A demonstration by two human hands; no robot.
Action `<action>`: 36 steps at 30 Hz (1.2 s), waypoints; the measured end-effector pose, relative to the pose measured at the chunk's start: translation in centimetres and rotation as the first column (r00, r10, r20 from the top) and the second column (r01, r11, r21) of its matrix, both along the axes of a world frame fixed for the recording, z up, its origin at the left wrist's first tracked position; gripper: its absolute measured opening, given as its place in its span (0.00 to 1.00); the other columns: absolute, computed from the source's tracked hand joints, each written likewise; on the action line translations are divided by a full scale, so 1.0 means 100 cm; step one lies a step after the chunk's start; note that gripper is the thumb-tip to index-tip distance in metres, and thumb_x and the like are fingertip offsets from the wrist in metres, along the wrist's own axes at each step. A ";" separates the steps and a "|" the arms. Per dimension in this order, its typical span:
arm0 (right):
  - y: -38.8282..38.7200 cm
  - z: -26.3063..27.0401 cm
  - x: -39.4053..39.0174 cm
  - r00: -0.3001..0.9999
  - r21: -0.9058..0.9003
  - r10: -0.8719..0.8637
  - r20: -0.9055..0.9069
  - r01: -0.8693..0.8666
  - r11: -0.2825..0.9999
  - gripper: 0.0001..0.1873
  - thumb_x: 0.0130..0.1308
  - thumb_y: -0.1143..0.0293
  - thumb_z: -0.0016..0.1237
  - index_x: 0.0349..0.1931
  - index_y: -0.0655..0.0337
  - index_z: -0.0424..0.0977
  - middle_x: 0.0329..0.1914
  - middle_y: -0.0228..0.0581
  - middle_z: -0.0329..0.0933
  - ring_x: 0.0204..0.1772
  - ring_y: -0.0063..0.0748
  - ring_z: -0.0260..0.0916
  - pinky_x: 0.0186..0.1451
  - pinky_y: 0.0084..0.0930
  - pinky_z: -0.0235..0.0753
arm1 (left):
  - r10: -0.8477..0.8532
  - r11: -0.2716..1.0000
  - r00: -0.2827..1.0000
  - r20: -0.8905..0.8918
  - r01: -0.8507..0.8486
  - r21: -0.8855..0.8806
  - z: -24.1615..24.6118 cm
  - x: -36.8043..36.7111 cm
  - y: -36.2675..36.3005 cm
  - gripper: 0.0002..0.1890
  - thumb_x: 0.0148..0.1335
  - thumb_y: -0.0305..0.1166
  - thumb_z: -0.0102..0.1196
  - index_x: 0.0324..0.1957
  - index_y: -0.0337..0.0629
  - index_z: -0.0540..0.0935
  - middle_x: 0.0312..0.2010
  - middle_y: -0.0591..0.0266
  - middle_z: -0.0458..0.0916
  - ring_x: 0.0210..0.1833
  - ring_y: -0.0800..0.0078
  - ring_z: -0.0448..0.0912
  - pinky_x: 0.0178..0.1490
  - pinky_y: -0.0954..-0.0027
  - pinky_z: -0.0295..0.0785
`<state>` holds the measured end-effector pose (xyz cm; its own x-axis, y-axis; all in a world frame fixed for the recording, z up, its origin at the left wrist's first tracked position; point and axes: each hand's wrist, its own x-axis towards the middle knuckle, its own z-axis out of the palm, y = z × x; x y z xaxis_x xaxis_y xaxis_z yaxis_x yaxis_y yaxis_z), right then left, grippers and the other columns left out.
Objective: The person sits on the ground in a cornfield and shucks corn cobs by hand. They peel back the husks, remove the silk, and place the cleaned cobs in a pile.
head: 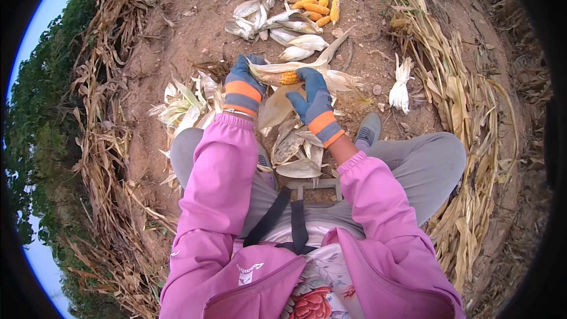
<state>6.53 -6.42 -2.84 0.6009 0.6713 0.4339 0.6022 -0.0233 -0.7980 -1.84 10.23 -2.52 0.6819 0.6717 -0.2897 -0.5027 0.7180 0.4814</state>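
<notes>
My left hand (245, 76), in a blue-grey work glove with an orange-striped cuff, grips one end of a partly husked ear of corn (290, 78). Yellow kernels show along its side, while a pale dry husk (283, 67) still covers its upper edge. At the other end, the fingers of my right hand (313, 95), gloved alike, curl over the ear; the thumb points down, apart from the kernels. Below the ear hangs a broad loose husk leaf (278, 105). Part of the left fingers is hidden behind the ear.
Bare yellow cobs (315, 8) lie on the soil ahead, beside husk-covered ears (305, 43). Loose husks (188, 104) lie left of my legs, and more husks (299, 146) between my feet. A white husk bunch (401, 84) sits right. Dry stalks (460, 110) line both sides.
</notes>
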 end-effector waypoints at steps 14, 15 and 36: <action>-0.005 0.000 0.010 0.959 0.292 0.136 -0.249 -0.060 0.954 0.27 0.47 0.64 0.58 0.46 0.66 0.65 0.42 0.42 0.68 0.45 0.33 0.67 0.49 0.26 0.67 | -0.438 0.820 0.821 0.367 0.532 -0.211 0.006 0.019 -0.037 0.12 0.64 0.34 0.39 0.29 0.40 0.73 0.24 0.67 0.72 0.26 0.76 0.72 0.35 0.73 0.71; -0.010 -0.002 0.015 0.892 0.329 0.120 -0.437 0.035 0.944 0.24 0.49 0.65 0.56 0.46 0.66 0.66 0.41 0.40 0.69 0.44 0.31 0.67 0.49 0.25 0.67 | -0.408 0.850 0.901 0.144 0.433 -0.301 0.024 0.027 -0.051 0.12 0.64 0.35 0.39 0.28 0.41 0.72 0.22 0.69 0.71 0.24 0.77 0.70 0.32 0.75 0.69; -0.041 -0.033 0.094 0.174 0.312 0.266 -0.948 0.659 0.684 0.07 0.58 0.71 0.44 0.30 0.67 0.70 0.28 0.41 0.71 0.32 0.35 0.68 0.38 0.31 0.71 | -0.529 0.786 0.731 -0.430 0.614 0.077 0.022 -0.007 -0.075 0.11 0.56 0.32 0.51 0.38 0.36 0.73 0.29 0.71 0.73 0.28 0.84 0.70 0.35 0.81 0.68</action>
